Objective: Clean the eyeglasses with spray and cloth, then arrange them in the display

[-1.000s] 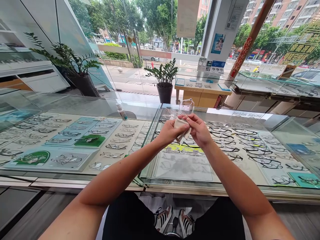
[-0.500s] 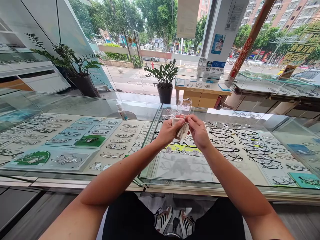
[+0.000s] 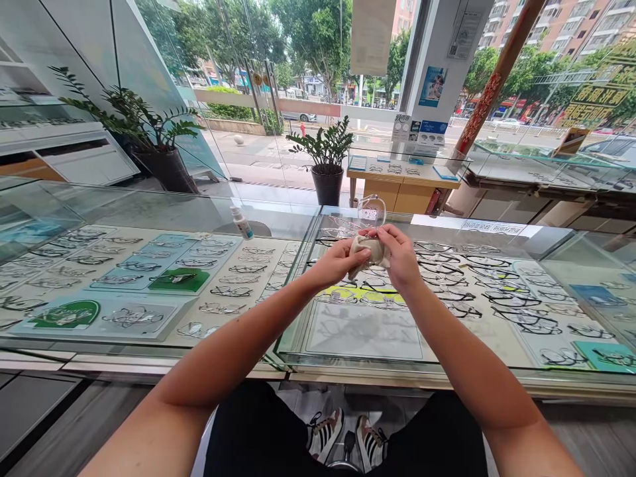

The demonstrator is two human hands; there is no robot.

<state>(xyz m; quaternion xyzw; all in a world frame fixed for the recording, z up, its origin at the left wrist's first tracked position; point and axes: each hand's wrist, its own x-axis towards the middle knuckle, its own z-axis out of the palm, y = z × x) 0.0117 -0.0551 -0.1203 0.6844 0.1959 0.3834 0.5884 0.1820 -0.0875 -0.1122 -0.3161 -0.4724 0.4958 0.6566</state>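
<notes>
Above the glass counter my two hands meet around a pair of eyeglasses (image 3: 383,207) and a beige cleaning cloth (image 3: 373,250). The thin, pale frame stands out past the fingertips, its temples pointing away from me. My left hand (image 3: 342,260) is closed on the cloth, thumb on top. My right hand (image 3: 400,255) pinches the eyeglasses at the upper edge of the cloth, which also touches its fingers. Cloth and fingers hide the lenses for the most part.
Under the glass counter (image 3: 365,363) lie rows of spectacle frames (image 3: 450,271). A white spray bottle (image 3: 242,223) stands on the left part. Beyond are a potted plant (image 3: 328,185) and a wooden display cabinet (image 3: 405,195).
The cloth has spread wider and shifted slightly right over the eyeglasses. My left hand has turned, its thumb now lower. The protruding part of the eyeglasses has tilted and moved slightly right.
</notes>
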